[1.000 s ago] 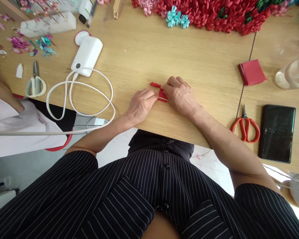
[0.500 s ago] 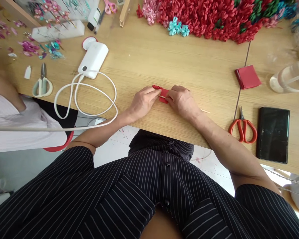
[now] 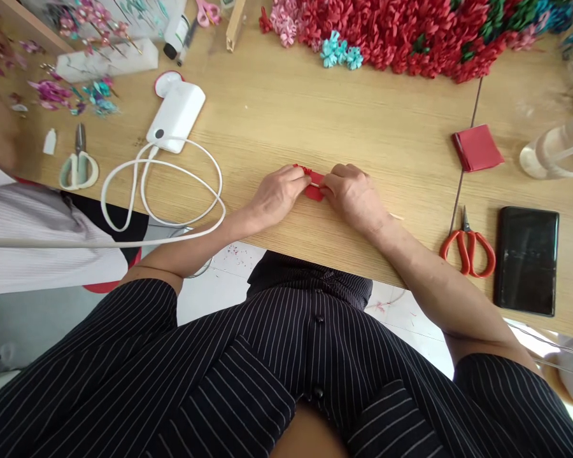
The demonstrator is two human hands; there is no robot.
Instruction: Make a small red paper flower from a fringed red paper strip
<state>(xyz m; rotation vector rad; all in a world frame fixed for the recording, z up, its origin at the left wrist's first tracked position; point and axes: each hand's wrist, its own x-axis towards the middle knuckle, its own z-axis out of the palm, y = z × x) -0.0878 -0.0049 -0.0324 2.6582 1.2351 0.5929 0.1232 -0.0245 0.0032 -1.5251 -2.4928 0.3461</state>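
Observation:
A small red piece (image 3: 314,195) of cloth or paper lies on the table between my hands. A thin pale stick (image 3: 314,185) runs across it from one set of fingertips to the other. My left hand (image 3: 277,196) is closed in a pinch on the stick's left end, beside a gathered red edge. From the other side, my right hand (image 3: 354,196) pinches the stick's right end, its fingers curled over the red piece. The fingertips hide both stick ends. Past my right wrist another pale stick (image 3: 396,216) shows in part.
Red-handled scissors (image 3: 468,251), a black phone-like slab (image 3: 526,261) and folded red squares (image 3: 478,147) lie to the right. Red ribbon-like flowers (image 3: 386,32) fill the back. A white power bank (image 3: 176,117) with a looped cable is left, near white-handled scissors (image 3: 79,168) and another person's arm.
My left fingertips have moved slightly right, onto the stick, and less of it shows between my hands. The neighbouring person's arm has shifted at the left edge.

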